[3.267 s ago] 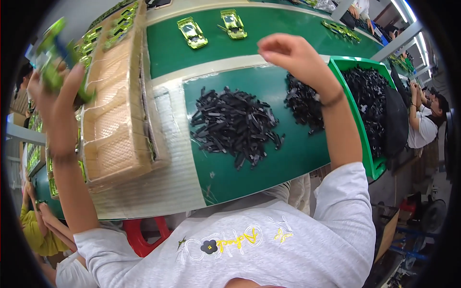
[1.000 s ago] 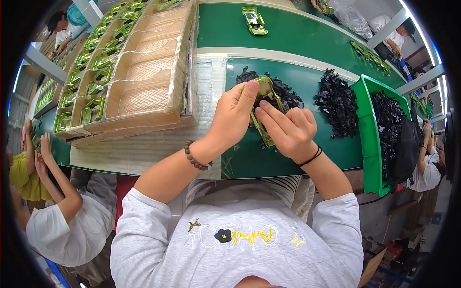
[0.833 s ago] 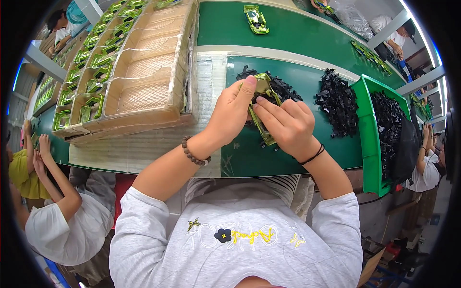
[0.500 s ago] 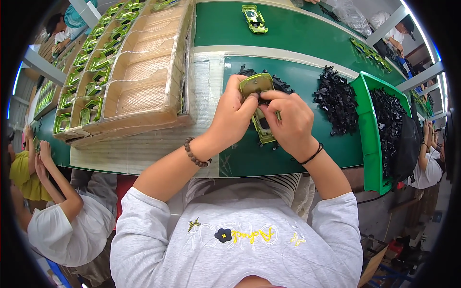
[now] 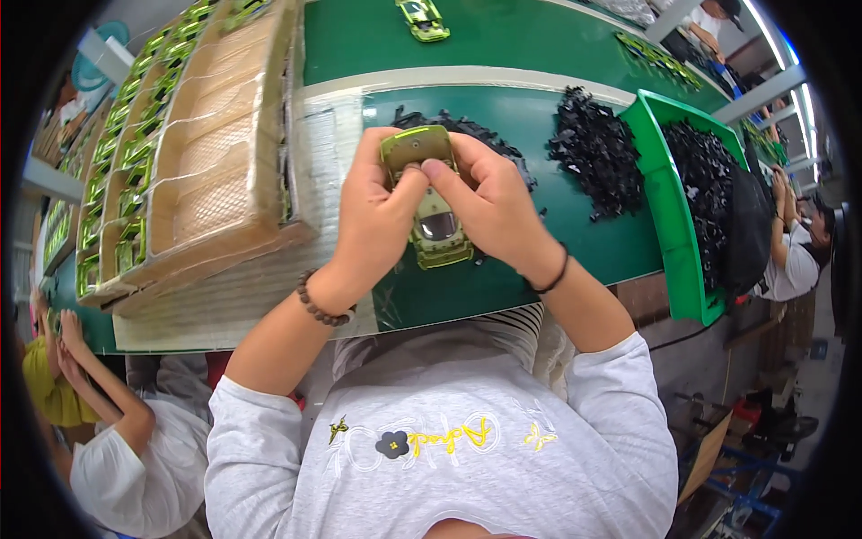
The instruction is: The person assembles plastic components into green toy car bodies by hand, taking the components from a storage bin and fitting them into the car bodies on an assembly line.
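Between my two hands is a yellow-green toy car body [image 5: 432, 211], its hollow inner side facing up over the green worktop. My left hand [image 5: 382, 202] wraps its left side, and my right hand [image 5: 489, 193] wraps its right side. Both thumbs press down together inside the shell, near its far end. Whatever lies beneath the thumbs is hidden. A dark window piece shows in the middle of the shell. Just beyond my hands lies a loose heap of small black plastic parts [image 5: 476, 130].
On the left, a tray [image 5: 211, 171] holds rows of green car bodies. Another black parts heap [image 5: 597, 153] lies right, beside a green bin [image 5: 669, 198] of black parts. A car body [image 5: 422, 20] rests on the green surface beyond the pale divider. Co-workers sit on both sides.
My right hand has gone from pinching over the shell to gripping its side, thumb beside the left thumb. The car body now points more straight away from me. The whole view has shifted.
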